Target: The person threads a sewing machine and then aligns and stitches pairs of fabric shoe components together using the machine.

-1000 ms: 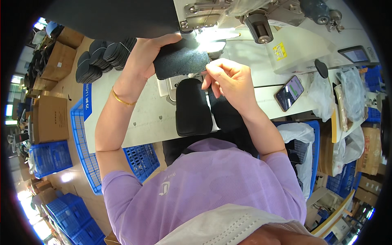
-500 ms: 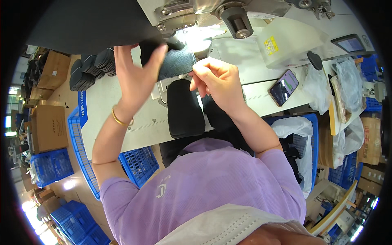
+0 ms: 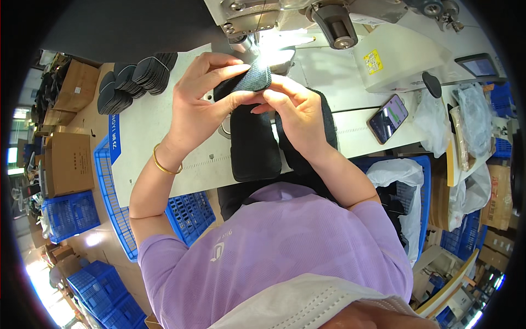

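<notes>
A dark blue-grey fabric piece (image 3: 255, 80), bent into a curve, is held up under the bright lamp of a sewing machine (image 3: 252, 23). My left hand (image 3: 198, 104) has fingers on its upper side and the thumb along its lower edge. With thumb and forefinger my right hand (image 3: 299, 116) pinches its right-hand corner. The two thumbs nearly meet there. Below the hands, a long black padded piece (image 3: 255, 145) lies across the table's near edge, and a second black padded piece (image 3: 327, 118) lies partly behind my right hand.
Stacked dark oval pads (image 3: 150, 75) stand at the table's left. A phone (image 3: 388, 118) lies on the right of the white table (image 3: 192, 174), near clear plastic bags (image 3: 472, 118). Blue crates (image 3: 189, 216) stand below; one at the right has a white plastic liner (image 3: 400, 172).
My left hand has closed from a loose, blurred reach onto the fabric piece. The piece is now curled more, and the right hand keeps its pinch at the corner.
</notes>
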The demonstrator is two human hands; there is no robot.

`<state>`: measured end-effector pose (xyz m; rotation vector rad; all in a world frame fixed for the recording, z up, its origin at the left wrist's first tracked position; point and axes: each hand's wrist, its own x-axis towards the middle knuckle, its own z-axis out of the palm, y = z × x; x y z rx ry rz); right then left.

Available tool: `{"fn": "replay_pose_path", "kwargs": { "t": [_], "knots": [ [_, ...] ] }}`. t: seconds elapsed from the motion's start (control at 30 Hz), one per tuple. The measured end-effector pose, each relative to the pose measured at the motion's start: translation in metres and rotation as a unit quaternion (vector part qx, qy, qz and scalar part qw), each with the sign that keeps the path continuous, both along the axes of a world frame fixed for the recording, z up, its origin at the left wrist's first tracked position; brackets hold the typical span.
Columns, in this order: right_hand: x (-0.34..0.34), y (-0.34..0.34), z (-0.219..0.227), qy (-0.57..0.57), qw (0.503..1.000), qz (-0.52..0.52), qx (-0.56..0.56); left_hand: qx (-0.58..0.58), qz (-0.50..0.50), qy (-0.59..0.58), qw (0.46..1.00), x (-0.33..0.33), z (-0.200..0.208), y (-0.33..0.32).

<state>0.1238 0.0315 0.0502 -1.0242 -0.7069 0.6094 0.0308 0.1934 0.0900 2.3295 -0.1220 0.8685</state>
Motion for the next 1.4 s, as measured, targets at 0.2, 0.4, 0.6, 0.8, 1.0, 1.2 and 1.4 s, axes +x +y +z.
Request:
{"fn": "replay_pose_path", "kwargs": {
  "t": [0.2,0.4,0.6,0.8,1.0,1.2,1.4],
  "knots": [
    [-0.002,0.001,0.006,0.013,1.000,0.014,-0.019,0.020,-0.012,-0.019,1.000,0.001,0.002,-0.002],
    [-0.008,0.007,-0.005,0.027,1.000,0.003,0.010,0.282,0.059,-0.144,0.947,0.002,-0.006,-0.019],
    [-0.017,0.013,-0.013,0.078,0.995,0.031,0.049,0.322,0.060,-0.170,0.929,0.003,-0.010,-0.015],
    [-0.023,0.015,-0.006,0.090,0.994,0.031,0.061,0.358,0.032,-0.165,0.919,0.003,-0.006,-0.007],
    [-0.023,0.022,-0.007,0.140,0.986,0.041,0.082,0.372,0.024,-0.159,0.914,0.005,-0.006,-0.003],
    [-0.020,0.027,-0.006,0.173,0.978,0.051,0.107,0.386,0.038,-0.152,0.909,0.008,-0.003,-0.003],
    [-0.019,0.033,-0.007,0.177,0.974,0.056,0.127,0.395,0.049,-0.148,0.905,0.015,0.001,-0.001]
  ]
}}
